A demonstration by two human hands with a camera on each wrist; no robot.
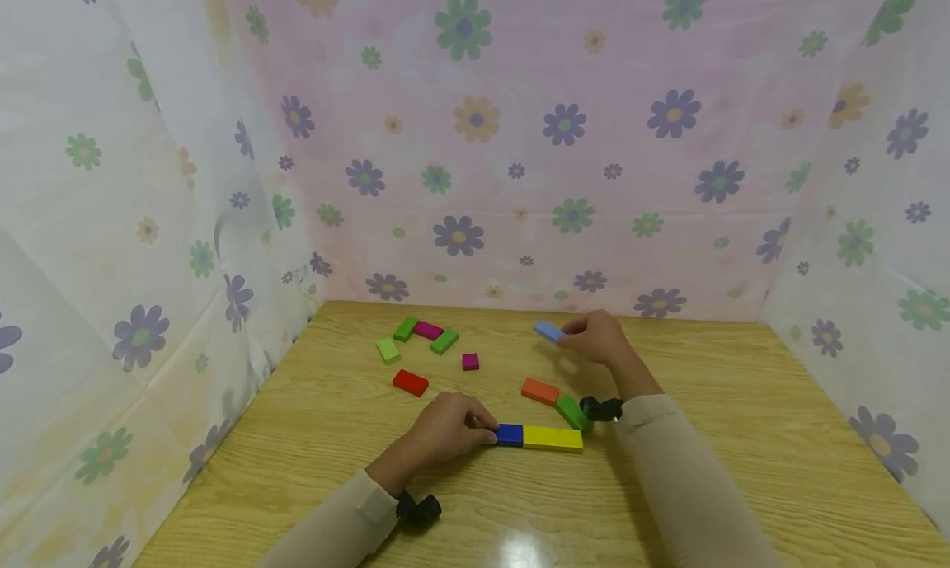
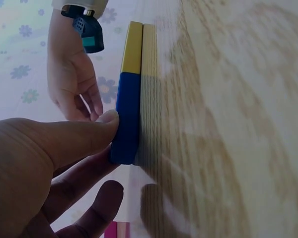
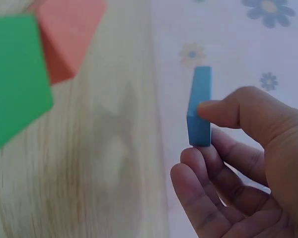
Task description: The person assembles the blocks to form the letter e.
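My left hand (image 1: 449,428) pinches the free end of a dark blue block (image 1: 510,435) between thumb and finger. That block lies flat on the table, its other end against a long yellow block (image 1: 552,439); in the left wrist view the blue block (image 2: 126,119) and yellow block (image 2: 132,47) stand in one straight line. Farther back, my right hand (image 1: 599,340) holds a light blue block (image 1: 547,330) by one end. The right wrist view shows the thumb on one face of this light blue block (image 3: 200,104), fingers behind it, and the block held off the table.
An orange block (image 1: 540,391) and a green block (image 1: 572,412) lie just behind the yellow one, near the right wrist. Toward the back left are a red block (image 1: 411,382), a small magenta block (image 1: 471,362) and several others. Flowered cloth (image 1: 519,180) surrounds the wooden table (image 1: 712,436).
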